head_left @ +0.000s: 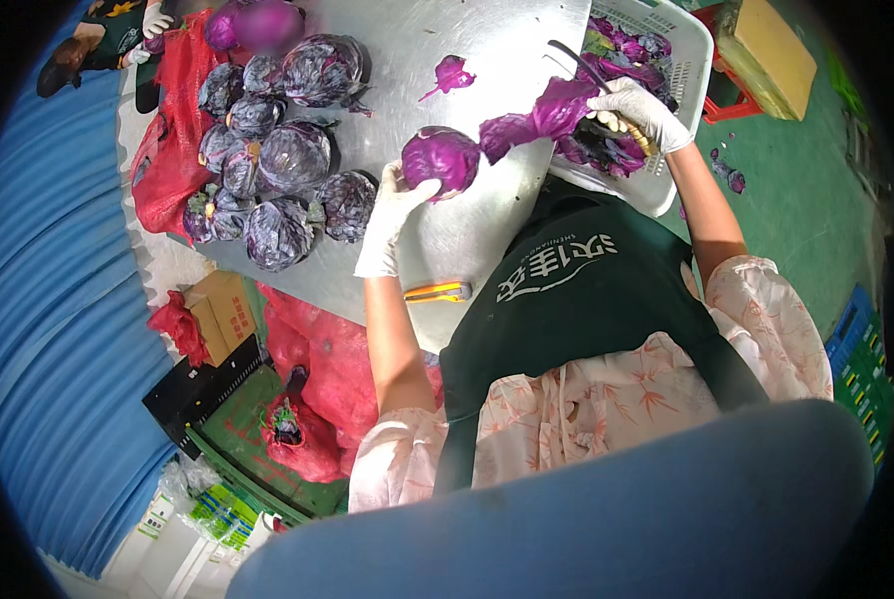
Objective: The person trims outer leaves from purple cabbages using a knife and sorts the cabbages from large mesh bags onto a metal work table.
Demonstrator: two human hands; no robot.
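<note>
My gloved left hand [392,218] grips a peeled, glossy red cabbage [441,162] from its left side, over the metal table. In my gloved right hand [648,112] is a knife [579,62], its dark narrow blade pointing up and left and a tan handle end showing below the palm. Loose purple leaves [561,108] hang at my right fingers, stretching toward the cabbage; whether they are still joined to it I cannot tell. Another torn leaf [452,75] lies farther up the table. Near the table's front edge rests a yellow utility knife [437,293].
Several unpeeled red cabbages [292,158] crowd the table's left side beside a red mesh bag [172,130]. A white crate [701,85] of leaves stands at right, near a yellowish block [766,60]. Below left are filled red sacks [322,359] and a cardboard box [221,314]. Another person's gloved hands [155,20] show upper left.
</note>
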